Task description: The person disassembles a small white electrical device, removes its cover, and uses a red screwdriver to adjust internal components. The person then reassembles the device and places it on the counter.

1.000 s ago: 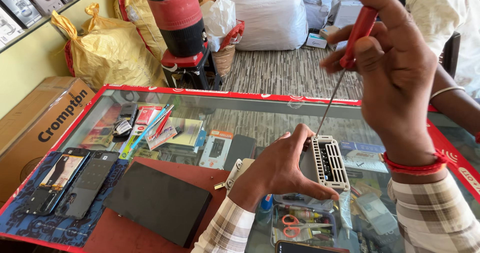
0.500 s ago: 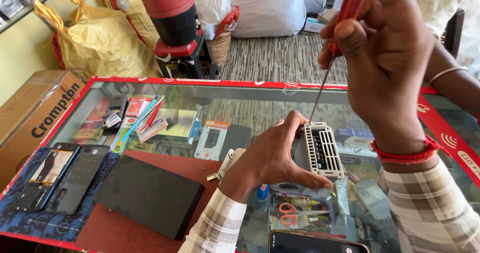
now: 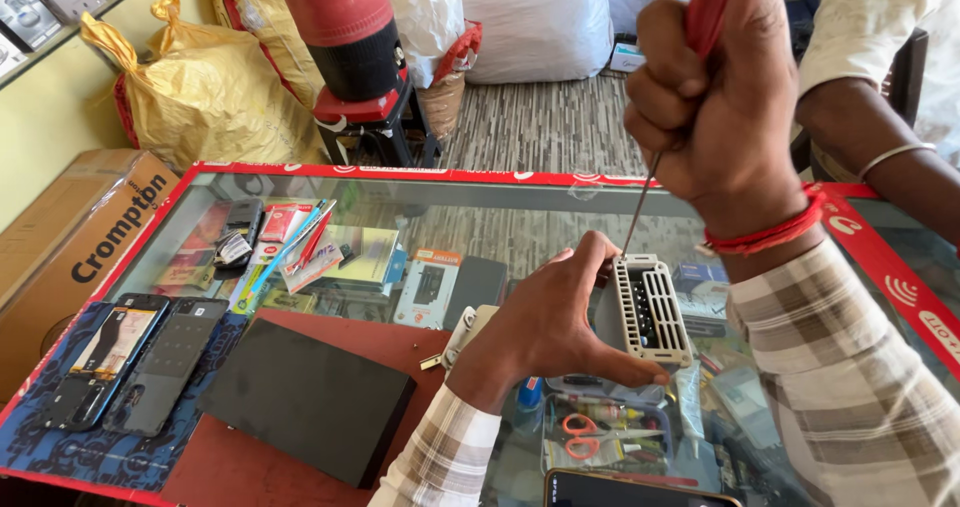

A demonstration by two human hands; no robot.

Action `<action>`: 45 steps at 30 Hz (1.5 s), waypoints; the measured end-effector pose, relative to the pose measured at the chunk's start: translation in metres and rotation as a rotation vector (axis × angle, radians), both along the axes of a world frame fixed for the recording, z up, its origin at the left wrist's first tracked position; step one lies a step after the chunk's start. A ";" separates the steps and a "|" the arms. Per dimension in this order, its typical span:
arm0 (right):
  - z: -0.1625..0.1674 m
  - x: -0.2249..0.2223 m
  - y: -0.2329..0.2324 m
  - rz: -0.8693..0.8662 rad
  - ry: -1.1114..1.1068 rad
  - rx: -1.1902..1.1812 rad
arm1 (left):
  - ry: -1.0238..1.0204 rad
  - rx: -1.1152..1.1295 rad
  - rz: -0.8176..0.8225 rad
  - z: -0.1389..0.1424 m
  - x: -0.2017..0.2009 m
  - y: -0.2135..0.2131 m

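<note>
My left hand [image 3: 548, 322] grips a small white vented plastic casing [image 3: 651, 310] and holds it on edge on the glass counter top [image 3: 520, 229]. My right hand [image 3: 722, 107] is raised above it, fist closed around the red handle of a screwdriver [image 3: 708, 15]. The thin metal shaft [image 3: 638, 210] slants down and its tip meets the top corner of the casing. Both my sleeves are checked, and a red thread band circles the right wrist.
A black slab-shaped box [image 3: 308, 401] lies on a maroon mat at front left. Two phones [image 3: 130, 362] lie at the counter's left edge. Another person's arm [image 3: 880, 152] reaches in at far right. Yellow sacks [image 3: 200, 92] and a red cylinder [image 3: 343, 22] stand behind the counter.
The screwdriver has swung from a loose fingertip hold to a full fist grip. Its tip came down onto the casing's top corner. My left hand stayed on the casing.
</note>
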State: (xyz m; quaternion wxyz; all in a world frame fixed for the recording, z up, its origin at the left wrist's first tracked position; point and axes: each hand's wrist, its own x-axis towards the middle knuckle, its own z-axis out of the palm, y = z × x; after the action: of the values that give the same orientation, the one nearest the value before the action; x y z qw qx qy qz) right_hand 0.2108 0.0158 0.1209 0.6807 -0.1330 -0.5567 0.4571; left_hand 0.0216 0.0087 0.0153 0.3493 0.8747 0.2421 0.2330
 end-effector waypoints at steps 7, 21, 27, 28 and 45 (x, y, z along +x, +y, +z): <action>0.007 0.013 0.003 0.085 -0.252 0.142 | -0.022 -0.004 -0.022 -0.002 0.000 0.002; 0.019 -0.004 -0.012 -0.035 -0.239 0.163 | -0.007 0.015 -0.010 -0.004 0.001 0.002; 0.021 -0.008 -0.016 -0.002 -0.126 0.059 | -0.029 0.011 -0.019 -0.006 0.000 0.002; 0.023 -0.008 -0.018 0.004 -0.145 0.086 | -0.031 0.014 -0.019 -0.006 0.000 0.003; -0.007 -0.020 -0.010 -0.134 -0.093 0.133 | -0.019 -0.034 -0.001 0.000 -0.001 -0.001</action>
State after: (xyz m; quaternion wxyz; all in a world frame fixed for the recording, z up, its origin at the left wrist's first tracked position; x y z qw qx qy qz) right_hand 0.1904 0.0059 0.1143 0.6906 -0.1456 -0.6065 0.3660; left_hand 0.0204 0.0077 0.0152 0.3666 0.8665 0.2420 0.2371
